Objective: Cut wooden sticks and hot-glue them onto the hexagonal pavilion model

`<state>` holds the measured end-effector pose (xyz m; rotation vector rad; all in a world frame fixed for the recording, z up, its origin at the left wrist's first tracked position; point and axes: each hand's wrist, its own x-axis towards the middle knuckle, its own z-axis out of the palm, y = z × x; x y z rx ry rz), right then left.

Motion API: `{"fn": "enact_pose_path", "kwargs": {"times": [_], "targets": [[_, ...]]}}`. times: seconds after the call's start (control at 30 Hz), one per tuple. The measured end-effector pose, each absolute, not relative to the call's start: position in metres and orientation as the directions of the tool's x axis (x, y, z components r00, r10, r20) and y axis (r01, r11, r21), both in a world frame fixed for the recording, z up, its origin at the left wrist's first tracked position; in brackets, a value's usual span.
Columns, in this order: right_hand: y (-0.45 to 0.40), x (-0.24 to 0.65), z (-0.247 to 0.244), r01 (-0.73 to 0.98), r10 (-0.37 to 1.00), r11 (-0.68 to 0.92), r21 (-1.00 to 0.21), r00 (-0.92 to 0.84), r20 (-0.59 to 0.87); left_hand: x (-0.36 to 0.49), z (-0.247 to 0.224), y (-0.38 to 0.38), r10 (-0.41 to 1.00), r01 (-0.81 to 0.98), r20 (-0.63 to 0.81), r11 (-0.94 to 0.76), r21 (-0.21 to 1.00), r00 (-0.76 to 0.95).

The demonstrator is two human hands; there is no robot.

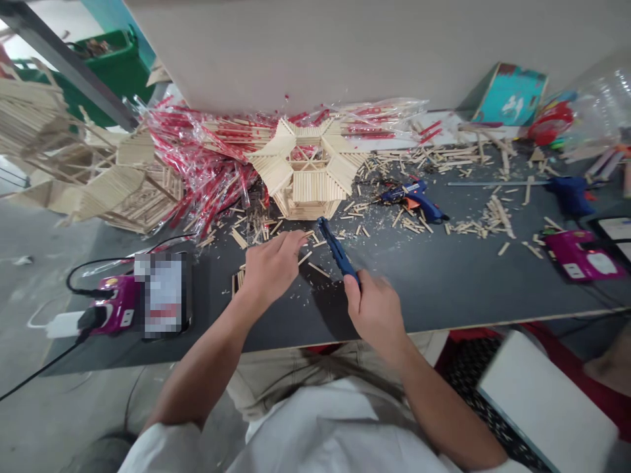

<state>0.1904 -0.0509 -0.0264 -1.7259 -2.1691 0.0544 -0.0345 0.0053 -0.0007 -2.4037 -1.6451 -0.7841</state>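
My right hand (374, 305) is wrapped round the handle of a blue cutting tool (336, 248), whose dark tip points up and left towards the wooden model. My left hand (276, 263) has its fingertips pinched together on a thin wooden stick (306, 235), just left of the tool's tip. Behind both hands stands a model (318, 187) built of pale sticks, with flared panels round an open middle. Short cut stick pieces (319, 270) lie on the dark table between and around my hands.
Red-and-clear wrapped stick bundles (211, 151) lie behind. A blue glue gun (417, 197) rests among scraps at right, another (569, 195) farther right. Larger stick models (108, 177) stand left, near a phone (165, 295) and a purple power strip (118, 303).
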Motion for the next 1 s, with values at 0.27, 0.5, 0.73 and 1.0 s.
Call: {"fn": "enact_pose_path", "kwargs": {"times": [0.27, 0.5, 0.73, 1.0], "targets": [[-0.063, 0.205, -0.025, 0.960, 0.958, 0.235, -0.155, -0.202, 0.203, -0.039, 0.000, 0.008, 0.883, 0.913, 0.357, -0.377, 0.155, 0.305], [-0.059, 0.204, -0.015, 0.940, 0.950, 0.306, -0.150, -0.290, 0.120, -0.041, -0.004, 0.014, 0.933, 0.929, 0.088, -0.357, 0.096, 0.349], [0.026, 0.222, 0.009, 0.932, 0.959, 0.265, -0.247, -0.230, 0.164, -0.040, -0.007, 0.017, 0.927, 0.920, 0.061, -0.375, 0.111, 0.370], [0.115, 0.204, -0.005, 0.903, 0.958, 0.284, -0.322, -0.255, 0.130, -0.043, -0.014, 0.021, 0.914, 0.907, 0.119, -0.401, 0.128, 0.387]]}}
